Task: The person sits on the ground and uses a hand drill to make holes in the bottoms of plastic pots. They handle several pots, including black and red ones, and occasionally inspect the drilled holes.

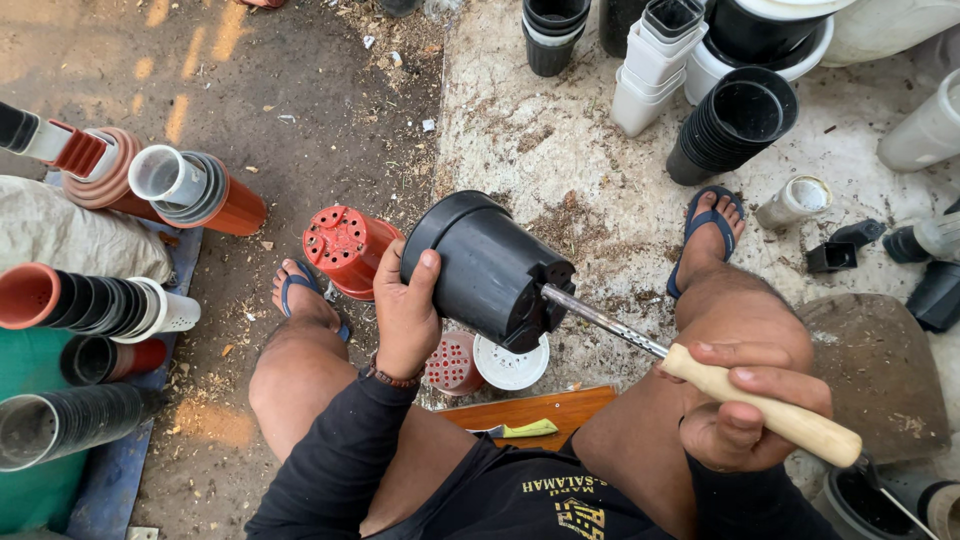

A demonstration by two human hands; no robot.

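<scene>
My left hand (405, 315) grips a black plastic flower pot (485, 265) by its rim, holding it tilted on its side with the base turned to the right. My right hand (750, 400) is closed around the pale wooden handle of a metal rod tool (600, 320). The rod's tip touches the pot's base. I am seated low with both knees apart, feet in blue sandals on the ground.
A red pot (345, 245) lies upside down by my left foot; a smaller red pot (452, 362) and white pot (510, 362) stand below the black one. Stacks of black, white and orange pots lie at left (90, 305) and top right (735, 120). A wooden board (540, 408) holds a yellow-green knife.
</scene>
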